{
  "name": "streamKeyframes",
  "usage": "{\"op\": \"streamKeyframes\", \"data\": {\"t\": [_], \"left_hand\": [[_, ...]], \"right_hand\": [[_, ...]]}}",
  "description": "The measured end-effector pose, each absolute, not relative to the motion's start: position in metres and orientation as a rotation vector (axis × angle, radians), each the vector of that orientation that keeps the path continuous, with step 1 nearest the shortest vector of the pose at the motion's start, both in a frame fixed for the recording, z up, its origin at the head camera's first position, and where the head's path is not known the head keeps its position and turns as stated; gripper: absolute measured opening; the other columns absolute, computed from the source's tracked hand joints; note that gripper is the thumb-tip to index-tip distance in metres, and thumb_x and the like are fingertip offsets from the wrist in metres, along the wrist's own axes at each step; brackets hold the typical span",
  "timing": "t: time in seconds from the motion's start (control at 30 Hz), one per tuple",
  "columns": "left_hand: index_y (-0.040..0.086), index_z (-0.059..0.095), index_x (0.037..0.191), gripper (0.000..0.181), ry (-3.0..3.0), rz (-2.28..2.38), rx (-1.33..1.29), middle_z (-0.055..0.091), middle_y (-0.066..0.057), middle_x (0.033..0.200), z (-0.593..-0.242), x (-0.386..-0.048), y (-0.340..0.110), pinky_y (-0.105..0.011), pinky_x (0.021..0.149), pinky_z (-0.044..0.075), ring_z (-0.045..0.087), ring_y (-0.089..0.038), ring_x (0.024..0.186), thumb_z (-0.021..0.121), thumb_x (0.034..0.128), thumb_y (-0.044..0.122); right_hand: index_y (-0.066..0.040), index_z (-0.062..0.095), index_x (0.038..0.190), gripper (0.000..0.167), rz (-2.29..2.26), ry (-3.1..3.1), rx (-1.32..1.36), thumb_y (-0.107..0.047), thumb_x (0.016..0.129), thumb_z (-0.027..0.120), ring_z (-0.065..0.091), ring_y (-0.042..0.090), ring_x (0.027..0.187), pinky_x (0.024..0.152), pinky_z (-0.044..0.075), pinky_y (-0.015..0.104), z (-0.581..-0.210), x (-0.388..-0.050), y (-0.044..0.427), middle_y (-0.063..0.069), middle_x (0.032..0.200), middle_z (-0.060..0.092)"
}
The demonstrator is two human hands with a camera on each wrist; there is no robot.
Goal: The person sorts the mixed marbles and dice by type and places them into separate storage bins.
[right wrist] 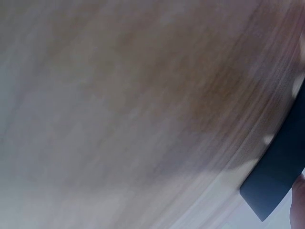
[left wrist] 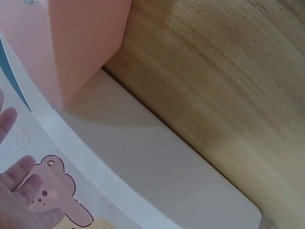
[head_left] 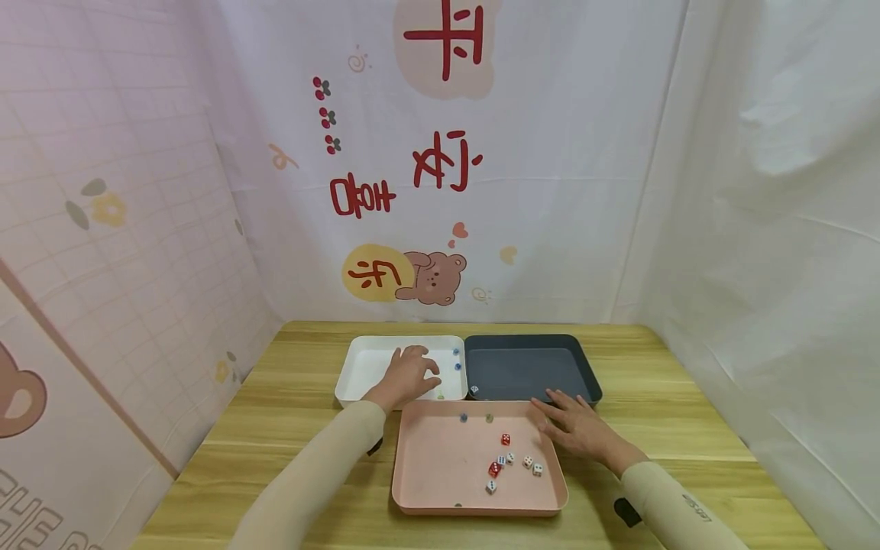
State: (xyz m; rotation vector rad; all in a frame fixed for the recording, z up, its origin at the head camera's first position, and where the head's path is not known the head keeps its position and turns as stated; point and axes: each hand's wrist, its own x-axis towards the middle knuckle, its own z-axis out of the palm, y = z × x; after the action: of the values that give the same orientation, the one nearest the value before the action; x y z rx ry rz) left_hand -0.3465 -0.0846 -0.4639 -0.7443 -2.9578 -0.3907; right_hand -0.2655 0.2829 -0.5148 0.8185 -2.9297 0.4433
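In the head view my left hand is over the white tray, its fingers spread and loosely bent with nothing held. Small blue pieces lie at that tray's right side. My right hand extends over the right edge of the pink tray, fingertips near the dark tray's front rim; whether they touch is unclear. Red dice and white dice lie in the pink tray. The left wrist view shows the left hand's spread fingers; only a bit of the right hand shows in the right wrist view.
The dark tray stands right beside the white one, with a clear die in its front left corner. Both stand behind the pink tray on a wooden table. Printed white cloth hangs behind and at both sides.
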Motion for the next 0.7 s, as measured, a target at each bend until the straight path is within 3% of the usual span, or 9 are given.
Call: {"op": "streamKeyframes", "data": {"t": [0.7], "left_hand": [[0.019,0.077,0.099,0.015,-2.971,-0.382,-0.781,0.053,-0.015,0.14,-0.4686,-0.3408,-0.0842,-0.065,0.113,0.021,0.038,-0.033,0.137,0.071,0.0923,0.031]], "right_hand": [[-0.009,0.05,0.146,0.052,0.441,-2.916,0.822,-0.035,0.102,0.055,0.036,0.051,0.136,0.106,0.021,0.074,-0.5163,-0.2663,0.2816,0.029,0.148,0.041]]}}
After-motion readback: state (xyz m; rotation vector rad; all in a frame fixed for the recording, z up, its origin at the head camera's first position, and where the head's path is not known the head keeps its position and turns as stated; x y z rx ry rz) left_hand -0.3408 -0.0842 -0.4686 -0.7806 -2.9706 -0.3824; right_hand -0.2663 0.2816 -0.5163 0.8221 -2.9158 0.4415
